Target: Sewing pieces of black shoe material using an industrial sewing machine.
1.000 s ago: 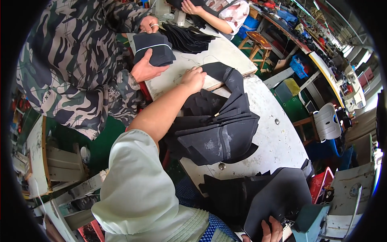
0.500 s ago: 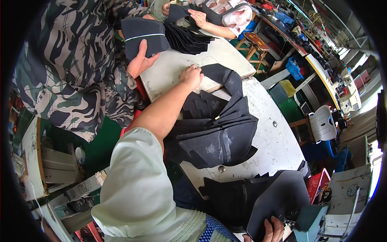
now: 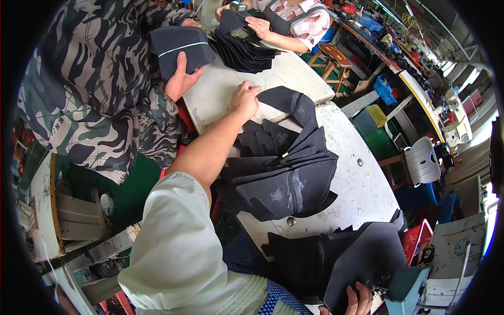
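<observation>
My left hand (image 3: 244,100) reaches far out over the white table (image 3: 362,189), its fingers closed on the end of a long black fabric piece (image 3: 294,107) that lies across a pale board (image 3: 226,94). Below it, several black cut pieces (image 3: 283,173) lie fanned in a pile. My right hand (image 3: 359,299) shows only at the bottom edge, where its fingers grip a large curved black sheet (image 3: 362,257) beside another dark pile (image 3: 299,257).
A person in camouflage (image 3: 94,94) stands at the left holding a stack of black pieces (image 3: 181,47). Across the table another person's hands (image 3: 260,26) rest on more fanned black pieces (image 3: 241,50). A machine (image 3: 415,289) sits at lower right, with stools and a grey chair (image 3: 420,160) beyond.
The person in camouflage has lifted their black stack up and to the left off the board. My left hand has stayed on the long black piece and my right hand has barely moved.
</observation>
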Available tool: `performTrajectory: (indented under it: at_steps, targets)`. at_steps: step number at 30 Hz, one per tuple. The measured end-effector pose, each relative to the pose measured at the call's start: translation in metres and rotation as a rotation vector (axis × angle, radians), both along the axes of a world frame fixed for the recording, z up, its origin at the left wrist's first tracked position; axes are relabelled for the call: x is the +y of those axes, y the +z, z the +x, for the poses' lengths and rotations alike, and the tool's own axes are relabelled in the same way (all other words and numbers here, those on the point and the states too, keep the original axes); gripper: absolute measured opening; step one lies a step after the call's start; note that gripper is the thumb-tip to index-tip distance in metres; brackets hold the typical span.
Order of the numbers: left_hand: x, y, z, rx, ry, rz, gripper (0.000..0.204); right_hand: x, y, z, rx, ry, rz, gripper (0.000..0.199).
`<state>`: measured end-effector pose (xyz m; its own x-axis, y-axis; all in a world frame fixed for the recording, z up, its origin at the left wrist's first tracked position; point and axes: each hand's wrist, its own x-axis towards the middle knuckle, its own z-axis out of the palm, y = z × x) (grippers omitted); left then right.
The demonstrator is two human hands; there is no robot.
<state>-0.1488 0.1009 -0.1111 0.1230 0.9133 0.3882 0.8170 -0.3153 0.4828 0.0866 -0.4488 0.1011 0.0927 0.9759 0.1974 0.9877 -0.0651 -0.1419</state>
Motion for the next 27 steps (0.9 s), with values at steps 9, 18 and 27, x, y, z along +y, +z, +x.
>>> performTrajectory:
  at_steps: [9,18,27]
  targets:
    - [-0.001,-0.005,-0.003,0.021,-0.007,0.056,0.021,-0.003,0.002,-0.001,0.051,-0.005,0.004,0.066]
    - [-0.022,-0.001,-0.008,0.146,-0.129,0.209,0.028,-0.002,0.005,-0.003,0.037,-0.014,0.025,0.064]
    - [0.042,-0.006,-0.044,0.080,-0.048,-0.262,0.022,-0.001,0.011,-0.007,0.096,0.035,0.068,0.063]
